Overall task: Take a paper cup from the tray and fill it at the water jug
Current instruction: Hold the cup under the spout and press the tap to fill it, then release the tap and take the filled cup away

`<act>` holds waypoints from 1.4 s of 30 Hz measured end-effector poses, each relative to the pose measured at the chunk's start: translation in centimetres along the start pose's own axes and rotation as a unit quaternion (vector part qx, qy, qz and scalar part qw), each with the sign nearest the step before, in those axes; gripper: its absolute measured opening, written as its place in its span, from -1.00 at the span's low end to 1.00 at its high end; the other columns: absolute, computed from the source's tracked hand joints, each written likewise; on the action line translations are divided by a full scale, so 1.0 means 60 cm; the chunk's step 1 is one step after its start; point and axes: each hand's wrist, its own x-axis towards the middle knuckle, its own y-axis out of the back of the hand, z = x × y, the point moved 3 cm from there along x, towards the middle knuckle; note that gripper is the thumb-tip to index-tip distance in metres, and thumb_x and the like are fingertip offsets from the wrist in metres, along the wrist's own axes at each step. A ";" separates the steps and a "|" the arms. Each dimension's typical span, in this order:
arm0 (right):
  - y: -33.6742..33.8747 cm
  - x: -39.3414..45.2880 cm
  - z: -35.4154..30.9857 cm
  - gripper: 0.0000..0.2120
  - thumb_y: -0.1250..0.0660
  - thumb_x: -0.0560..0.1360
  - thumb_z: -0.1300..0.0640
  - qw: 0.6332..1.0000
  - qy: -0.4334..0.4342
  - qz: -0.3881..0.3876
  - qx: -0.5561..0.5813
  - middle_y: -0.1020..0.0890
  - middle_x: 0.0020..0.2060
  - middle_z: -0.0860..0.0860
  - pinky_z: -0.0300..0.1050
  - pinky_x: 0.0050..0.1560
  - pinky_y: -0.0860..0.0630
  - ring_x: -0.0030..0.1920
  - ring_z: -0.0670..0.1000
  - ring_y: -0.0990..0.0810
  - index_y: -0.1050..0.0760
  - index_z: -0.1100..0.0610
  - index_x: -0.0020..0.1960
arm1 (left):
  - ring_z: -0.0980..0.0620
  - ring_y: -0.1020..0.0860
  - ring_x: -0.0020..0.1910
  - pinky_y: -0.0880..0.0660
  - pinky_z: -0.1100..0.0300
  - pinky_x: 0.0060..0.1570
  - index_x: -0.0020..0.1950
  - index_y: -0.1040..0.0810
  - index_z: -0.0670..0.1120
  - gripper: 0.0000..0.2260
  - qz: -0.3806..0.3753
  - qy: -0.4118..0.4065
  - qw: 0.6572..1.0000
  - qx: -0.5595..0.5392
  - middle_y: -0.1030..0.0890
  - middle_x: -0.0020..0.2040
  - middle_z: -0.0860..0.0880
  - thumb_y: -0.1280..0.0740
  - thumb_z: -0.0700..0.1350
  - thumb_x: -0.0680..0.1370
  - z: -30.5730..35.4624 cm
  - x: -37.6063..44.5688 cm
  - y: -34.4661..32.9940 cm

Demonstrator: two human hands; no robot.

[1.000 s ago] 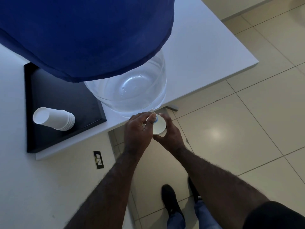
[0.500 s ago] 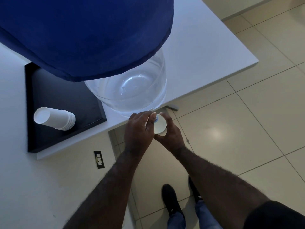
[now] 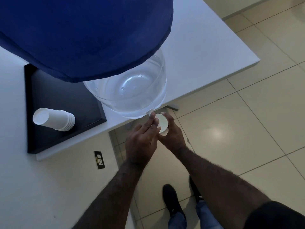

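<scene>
Nearest the camera, two bare forearms reach forward over a tiled floor (image 3: pixel 231 113), with dark shoes (image 3: pixel 171 200) and blue trouser legs below them. The right hand (image 3: pixel 173 134) is wrapped around a white paper cup (image 3: pixel 162 123), holding it upright with its open mouth facing up, just off the near edge of the tabletop (image 3: pixel 206 52) and below the front of the water jug (image 3: pixel 132 95). The left hand (image 3: pixel 140 146) lies beside and partly over the cup; its fingers are stretched forward and close together, and the tips reach to the small white spout at the bottom front of the jug. Whether they pinch the spout cannot be told. On the wall under the tabletop sits a dark socket plate (image 3: pixel 99 160). Farther back, on the tabletop, the clear jug stands near the edge, its upper part hidden under a blue cloth cover (image 3: pixel 82 35). To its left a black tray (image 3: pixel 54 103) holds a stack of paper cups (image 3: pixel 54 119) lying on its side, its closed end pointing left.
</scene>
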 end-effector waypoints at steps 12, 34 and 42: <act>0.040 -0.057 0.047 -0.23 -0.62 0.31 0.04 0.998 -0.031 0.008 -0.046 -0.57 0.26 0.08 0.01 0.05 -0.63 0.15 0.12 -0.61 -0.25 -0.01 0.37 | -0.01 -0.61 0.24 -0.64 -0.01 0.06 0.21 -0.63 -0.23 -0.74 0.025 0.070 0.992 -0.098 -0.58 0.31 -0.12 -0.37 -0.18 0.56 0.006 0.000 0.002; 0.194 0.166 -0.074 -0.18 -0.62 0.31 0.03 0.975 0.012 0.223 -0.007 -0.46 0.27 -0.05 0.10 0.12 -0.61 0.14 -0.09 -0.48 -0.26 0.12 0.41 | 0.16 -0.61 0.17 -0.65 0.18 0.02 0.15 -0.68 -0.14 -0.75 0.023 0.139 0.984 -0.112 -0.62 0.25 -0.04 -0.43 -0.16 0.49 0.030 0.016 0.022; 0.166 0.225 -0.052 -0.20 -0.59 0.31 -0.03 0.982 -0.004 0.184 -0.040 -0.49 0.23 -0.05 0.17 0.15 -0.57 0.16 0.14 -0.54 -0.21 -0.02 0.38 | 0.26 -0.57 0.15 -0.61 0.29 0.00 0.15 -0.69 -0.11 -0.75 0.018 0.155 0.981 -0.114 -0.62 0.26 0.02 -0.43 -0.15 0.48 0.027 0.013 0.016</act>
